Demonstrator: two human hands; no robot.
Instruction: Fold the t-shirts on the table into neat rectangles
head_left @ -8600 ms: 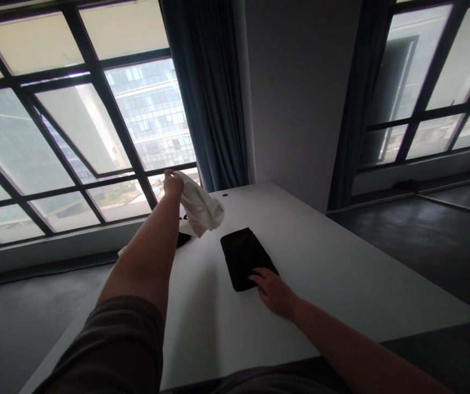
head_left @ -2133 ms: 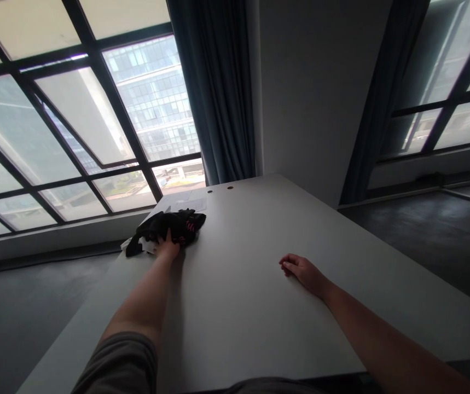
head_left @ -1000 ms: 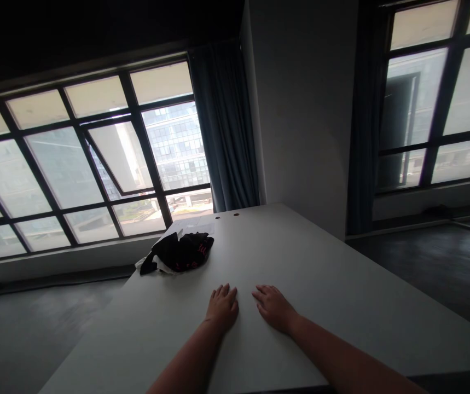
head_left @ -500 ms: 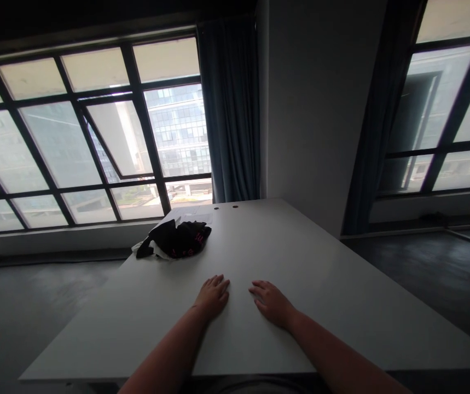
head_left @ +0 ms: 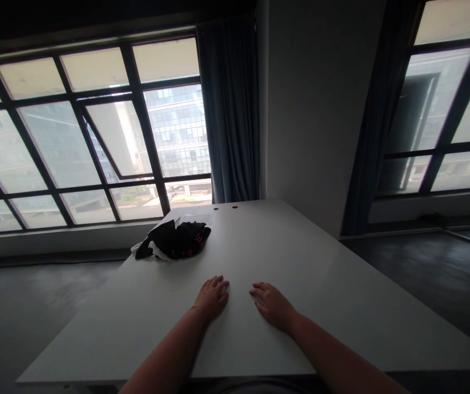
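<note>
On the table (head_left: pixel 284 246), left hand (head_left: pixel 212 297) and right hand (head_left: pixel 273 305) rest palm-down, apart, both grips wide; black cloth (head_left: pixel 175 239) lies beyond the left.

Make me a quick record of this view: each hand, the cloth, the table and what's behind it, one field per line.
Left hand: resting on the white table, fingers extended, nothing seen in its grip
Right hand: resting opposite, fingers pointing toward the left hand, nothing seen in its grip
Black cloth: crumpled heap with pinkish-red marks, beyond the left hand, touched by neither
White material: peeking out beneath the heap; kind unclear
Table: two round fittings or holes near the far edge
Window: one pane tilted open
Curtain: blue, drawn aside
</note>
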